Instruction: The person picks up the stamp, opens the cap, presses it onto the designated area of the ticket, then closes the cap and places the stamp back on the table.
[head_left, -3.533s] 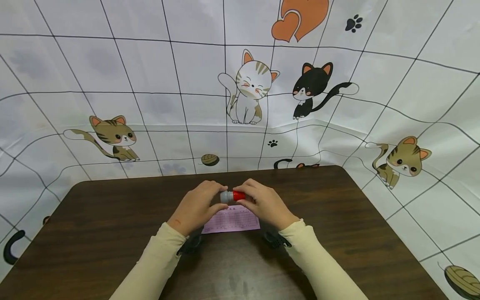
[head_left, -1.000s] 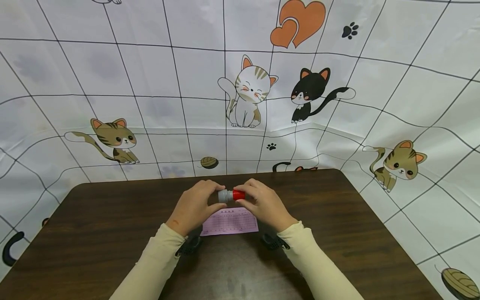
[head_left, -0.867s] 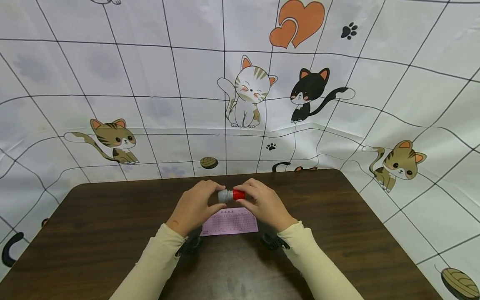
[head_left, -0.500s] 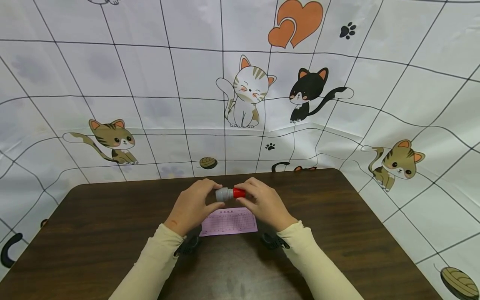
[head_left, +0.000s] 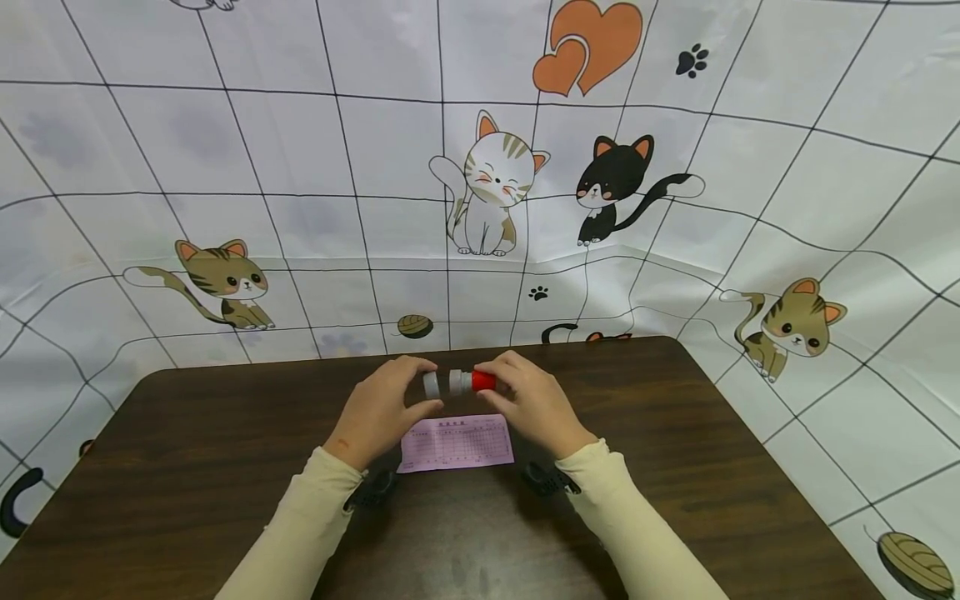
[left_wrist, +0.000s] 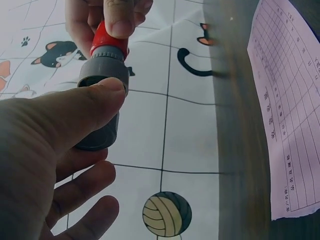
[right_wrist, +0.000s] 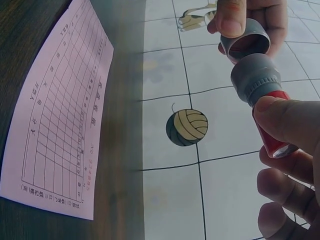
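My right hand (head_left: 542,408) grips a small stamp (head_left: 483,381) by its red handle, thumb against the red part in the right wrist view. The stamp's grey round head (right_wrist: 254,75) points left toward my other hand. My left hand (head_left: 377,410) pinches a grey cap (head_left: 431,385) between thumb and fingers. A narrow gap parts the cap from the stamp in the head view. In the right wrist view the cap's open hollow (right_wrist: 248,44) faces the stamp head. Below both hands lies a pink printed receipt slip (head_left: 456,443), flat on the table.
The dark wooden table (head_left: 225,467) spreads to both sides and in front. Behind its far edge hangs a white sheet (head_left: 315,225) printed with grid lines, cats and hearts. Each forearm wears a dark wrist device (head_left: 551,477) under the cuff.
The grey cap has come off the stamp, moving left with my left hand. The stamp has shifted slightly right in my right hand. Earlier, cap and stamp were joined.
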